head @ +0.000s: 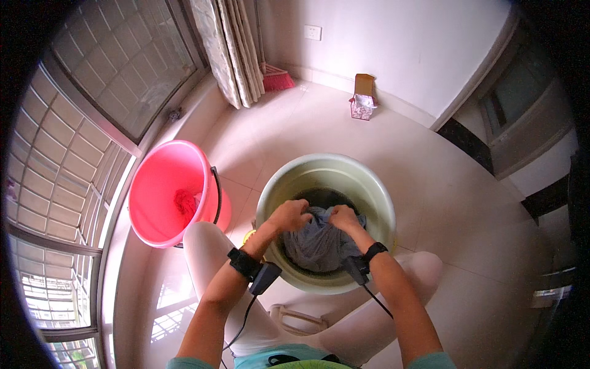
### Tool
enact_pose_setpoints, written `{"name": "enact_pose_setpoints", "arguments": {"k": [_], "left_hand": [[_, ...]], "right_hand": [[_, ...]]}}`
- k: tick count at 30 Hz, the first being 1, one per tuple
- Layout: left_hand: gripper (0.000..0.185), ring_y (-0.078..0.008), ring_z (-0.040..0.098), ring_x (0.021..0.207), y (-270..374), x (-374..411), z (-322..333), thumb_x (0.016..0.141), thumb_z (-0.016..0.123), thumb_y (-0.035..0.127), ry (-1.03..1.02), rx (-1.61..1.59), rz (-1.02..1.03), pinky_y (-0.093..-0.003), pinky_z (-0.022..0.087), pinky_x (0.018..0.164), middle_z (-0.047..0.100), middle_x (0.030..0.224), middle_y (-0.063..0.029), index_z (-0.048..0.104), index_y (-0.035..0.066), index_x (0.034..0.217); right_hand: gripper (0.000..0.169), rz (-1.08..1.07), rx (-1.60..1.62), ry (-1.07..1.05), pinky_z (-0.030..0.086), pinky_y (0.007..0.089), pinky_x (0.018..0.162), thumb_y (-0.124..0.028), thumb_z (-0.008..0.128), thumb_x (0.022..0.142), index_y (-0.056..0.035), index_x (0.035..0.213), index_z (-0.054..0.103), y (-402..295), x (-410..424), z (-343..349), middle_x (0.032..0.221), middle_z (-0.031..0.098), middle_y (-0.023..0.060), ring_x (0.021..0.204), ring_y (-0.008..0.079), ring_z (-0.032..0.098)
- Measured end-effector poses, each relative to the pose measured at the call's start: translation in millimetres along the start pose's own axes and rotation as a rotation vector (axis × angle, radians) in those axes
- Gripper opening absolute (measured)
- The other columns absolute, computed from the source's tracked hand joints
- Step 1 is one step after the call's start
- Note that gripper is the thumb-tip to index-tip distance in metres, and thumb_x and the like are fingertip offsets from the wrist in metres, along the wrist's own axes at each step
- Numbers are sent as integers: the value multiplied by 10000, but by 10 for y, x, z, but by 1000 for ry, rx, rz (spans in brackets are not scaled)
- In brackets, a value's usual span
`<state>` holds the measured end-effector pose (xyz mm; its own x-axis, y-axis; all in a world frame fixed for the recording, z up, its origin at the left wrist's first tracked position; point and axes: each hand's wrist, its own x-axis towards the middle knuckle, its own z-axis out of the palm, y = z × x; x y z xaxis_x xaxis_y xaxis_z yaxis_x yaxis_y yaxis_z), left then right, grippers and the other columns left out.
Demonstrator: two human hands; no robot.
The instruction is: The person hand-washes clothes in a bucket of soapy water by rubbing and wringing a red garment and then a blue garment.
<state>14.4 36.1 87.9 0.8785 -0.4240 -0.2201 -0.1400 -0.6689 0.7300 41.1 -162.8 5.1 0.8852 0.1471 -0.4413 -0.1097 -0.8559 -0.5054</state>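
Observation:
A round pale green plastic basin (276, 184) stands on the floor between my knees. In it lies a wet grey-blue cloth garment (318, 249), with dark water around it. My left hand (291, 215) is at the garment's upper left, its fingers apart above the fabric; whether it touches the cloth is not clear. Closed on a bunched fold at the garment's upper right is my right hand (343, 217). Both wrists carry black straps with cabled devices.
To the left stands a pink bucket (156, 184) with a black handle and red cloth (185, 203) inside. Behind are a curtain (235, 55), a red broom (278, 79) and an opened small box (362, 104) by the wall. A plastic stool (299, 318) shows below the basin.

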Motion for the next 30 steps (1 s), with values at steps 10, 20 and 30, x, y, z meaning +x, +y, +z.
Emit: {"name": "enact_pose_setpoints", "arguments": {"k": [10, 20, 30], "left_hand": [[341, -293, 536, 851, -152, 219, 306, 702, 535, 109, 448, -313, 82, -338, 407, 741, 568, 885, -158, 486, 2, 1022], [264, -112, 487, 839, -38, 82, -84, 668, 437, -70, 66, -647, 199, -243, 382, 767, 546, 861, -33, 545, -5, 900], [252, -117, 478, 890, 375, -157, -388, 713, 429, -68, 0, -907, 286, -256, 368, 810, 524, 915, -30, 526, 21, 929]], "right_hand": [[82, -370, 403, 347, 388, 316, 500, -72, 542, 578, -32, 630, 494, -786, -715, -708, 549, 504, 103, 511, 218, 501], [151, -541, 134, -51, 441, 300, 615, -39, 523, 660, -58, 791, 593, -600, -936, -646, 703, 585, 118, 647, 210, 566], [521, -240, 778, -268, 430, 292, 700, -96, 572, 658, -33, 1145, 397, -502, -572, -778, 1044, 507, 53, 897, 163, 506]]}}
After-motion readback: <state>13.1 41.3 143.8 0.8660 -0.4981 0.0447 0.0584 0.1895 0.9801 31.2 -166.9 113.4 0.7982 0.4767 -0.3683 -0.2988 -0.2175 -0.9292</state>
